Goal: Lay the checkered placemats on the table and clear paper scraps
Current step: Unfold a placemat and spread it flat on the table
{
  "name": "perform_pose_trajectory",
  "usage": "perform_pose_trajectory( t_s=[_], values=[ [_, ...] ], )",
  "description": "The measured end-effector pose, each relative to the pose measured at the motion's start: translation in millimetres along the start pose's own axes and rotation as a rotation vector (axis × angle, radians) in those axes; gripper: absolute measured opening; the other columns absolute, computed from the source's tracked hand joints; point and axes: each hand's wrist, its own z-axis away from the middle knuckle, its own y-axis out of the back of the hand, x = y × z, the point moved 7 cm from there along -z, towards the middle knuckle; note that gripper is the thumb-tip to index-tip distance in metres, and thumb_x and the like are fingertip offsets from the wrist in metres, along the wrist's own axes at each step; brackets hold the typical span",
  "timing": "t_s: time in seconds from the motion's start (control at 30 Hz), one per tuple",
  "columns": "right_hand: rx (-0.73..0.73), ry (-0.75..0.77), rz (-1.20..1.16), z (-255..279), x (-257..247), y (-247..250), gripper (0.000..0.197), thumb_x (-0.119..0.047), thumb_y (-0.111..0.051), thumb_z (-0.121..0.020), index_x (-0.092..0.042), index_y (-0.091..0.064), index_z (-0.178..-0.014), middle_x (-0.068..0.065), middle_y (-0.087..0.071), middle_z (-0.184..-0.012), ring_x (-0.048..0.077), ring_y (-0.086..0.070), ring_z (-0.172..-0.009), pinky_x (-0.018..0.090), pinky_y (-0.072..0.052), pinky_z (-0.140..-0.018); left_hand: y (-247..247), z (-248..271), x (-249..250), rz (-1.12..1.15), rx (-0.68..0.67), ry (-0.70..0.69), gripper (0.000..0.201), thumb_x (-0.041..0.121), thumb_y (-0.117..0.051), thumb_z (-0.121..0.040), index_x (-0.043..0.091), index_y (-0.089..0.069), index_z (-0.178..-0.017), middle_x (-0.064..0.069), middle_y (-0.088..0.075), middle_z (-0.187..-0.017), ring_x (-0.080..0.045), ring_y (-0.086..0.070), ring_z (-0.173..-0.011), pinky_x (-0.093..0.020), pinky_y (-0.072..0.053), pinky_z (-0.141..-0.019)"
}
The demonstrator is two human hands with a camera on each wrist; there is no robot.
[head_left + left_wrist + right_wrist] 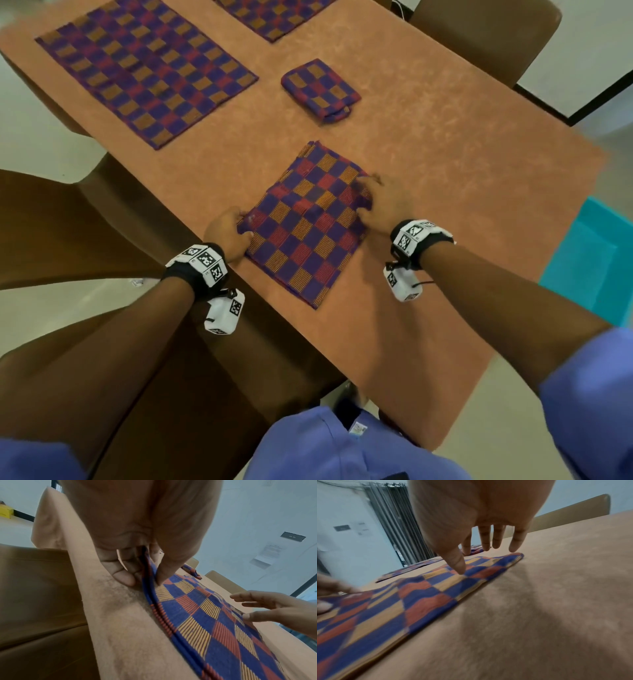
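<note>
A half-folded checkered placemat (310,219) (214,622) (412,596) in blue, red and orange lies near the table's front edge. My left hand (230,230) (144,574) pinches its left edge between thumb and fingers. My right hand (373,202) (481,550) hovers over its right edge with straight, spread fingers, the thumb touching the cloth. A smaller folded placemat (320,90) lies farther back. Two placemats lie spread flat: one at the far left (144,68), one at the far edge (274,15). No paper scraps show on the table.
The table (445,178) has an orange-brown felt-like top. Brown chairs stand at the left (51,222) and far right (486,37). A turquoise object (596,260) sits on the floor to the right.
</note>
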Motion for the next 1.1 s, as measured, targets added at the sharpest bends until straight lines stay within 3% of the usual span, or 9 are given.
perform_pose_trajectory(
  t_s=[0.17, 0.27, 0.37, 0.47, 0.67, 0.77, 0.83, 0.97, 1.1],
  values=[
    [-0.054, -0.099, -0.081, -22.9, 34.9, 8.1, 0.066, -0.035, -0.072, -0.081, -0.018, -0.045, -0.139, 0.013, -0.05, -0.138, 0.033, -0.047, -0.126, 0.045, -0.04, -0.104, -2.4, 5.6, -2.9, 0.059, 0.039, -0.041, 0.037, 0.008, -0.061, -0.089, 0.023, -0.049, -0.12, -0.007, -0.063, -0.124, -0.024, -0.062, -0.112, -0.044, -0.055, -0.089],
    [-0.093, -0.151, -0.23, -26.0, 42.2, 9.1, 0.051, -0.024, -0.072, -0.084, -0.016, -0.053, -0.13, 0.008, -0.06, -0.128, 0.025, -0.058, -0.114, 0.037, -0.048, -0.094, -2.1, 10.6, 0.6, 0.06, 0.056, -0.122, 0.037, 0.006, -0.06, -0.089, 0.027, -0.049, -0.118, -0.005, -0.065, -0.12, -0.022, -0.064, -0.106, -0.04, -0.058, -0.08],
    [-0.111, -0.137, -0.243, -20.2, 46.2, 9.8, 0.03, -0.019, -0.069, -0.086, -0.017, -0.062, -0.115, 0.003, -0.066, -0.108, 0.022, -0.062, -0.097, 0.029, -0.045, -0.08, -4.9, 14.7, 5.1, 0.084, 0.027, -0.137, 0.039, 0.004, -0.059, -0.09, 0.024, -0.049, -0.122, -0.003, -0.062, -0.124, -0.015, -0.061, -0.105, -0.024, -0.054, -0.068],
    [-0.107, -0.108, -0.232, -4.6, 55.8, 12.7, 0.024, -0.016, -0.067, -0.084, -0.019, -0.063, -0.107, 0.001, -0.065, -0.099, 0.022, -0.061, -0.091, 0.029, -0.042, -0.076, -9.7, 23.1, 15.9, 0.08, 0.016, -0.151, 0.038, 0.004, -0.06, -0.089, 0.02, -0.052, -0.122, -0.006, -0.061, -0.126, -0.02, -0.06, -0.111, -0.026, -0.051, -0.076],
    [-0.164, -0.15, -0.306, 57.2, 114.1, 19.6, 0.041, -0.014, -0.072, -0.079, -0.026, -0.059, -0.116, 0.0, -0.066, -0.105, 0.024, -0.064, -0.099, 0.043, -0.052, -0.09, -57.2, 56.8, 33.1, 0.146, -0.118, -0.16, 0.034, 0.003, -0.062, -0.087, 0.026, -0.055, -0.112, -0.002, -0.063, -0.121, -0.014, -0.059, -0.109, -0.031, -0.052, -0.084],
    [-0.18, -0.159, -0.27, 94.4, 145.7, 24.1, 0.047, -0.014, -0.074, -0.076, -0.026, -0.057, -0.119, 0.004, -0.066, -0.113, 0.026, -0.063, -0.102, 0.048, -0.051, -0.091, -94.4, 82.2, 43.6, 0.181, -0.217, -0.172, 0.036, 0.003, -0.062, -0.087, 0.028, -0.054, -0.111, -0.004, -0.063, -0.125, -0.017, -0.058, -0.119, -0.041, -0.053, -0.093],
    [-0.178, -0.184, -0.254, 118.6, 164.0, 28.8, 0.048, -0.01, -0.075, -0.075, -0.022, -0.057, -0.119, 0.007, -0.066, -0.114, 0.029, -0.063, -0.101, 0.047, -0.051, -0.09, -115.6, 99.9, 52.5, 0.165, -0.244, -0.198, 0.036, 0.003, -0.063, -0.087, 0.028, -0.054, -0.111, -0.002, -0.064, -0.122, -0.016, -0.059, -0.117, -0.041, -0.054, -0.094],
    [-0.195, -0.231, -0.187, 159.1, 191.4, 33.1, 0.056, -0.007, -0.071, -0.077, -0.018, -0.053, -0.129, 0.003, -0.061, -0.117, 0.027, -0.06, -0.108, 0.032, -0.046, -0.089, -149.1, 126.4, 66.2, 0.074, -0.231, -0.226, 0.032, 0.01, -0.065, -0.086, 0.023, -0.056, -0.114, -0.001, -0.064, -0.119, -0.017, -0.059, -0.112, -0.041, -0.053, -0.093],
    [-0.03, -0.093, -0.058, 159.9, 180.1, 42.5, 0.063, -0.015, -0.07, -0.072, -0.023, -0.052, -0.132, 0.01, -0.055, -0.119, 0.03, -0.055, -0.109, 0.043, -0.05, -0.088, -150.9, 138.1, 79.2, -0.173, -0.04, -0.286, 0.029, 0.029, -0.066, -0.085, 0.021, -0.061, -0.112, -0.004, -0.057, -0.111, -0.022, -0.051, -0.107, -0.036, -0.049, -0.085]
  ],
)
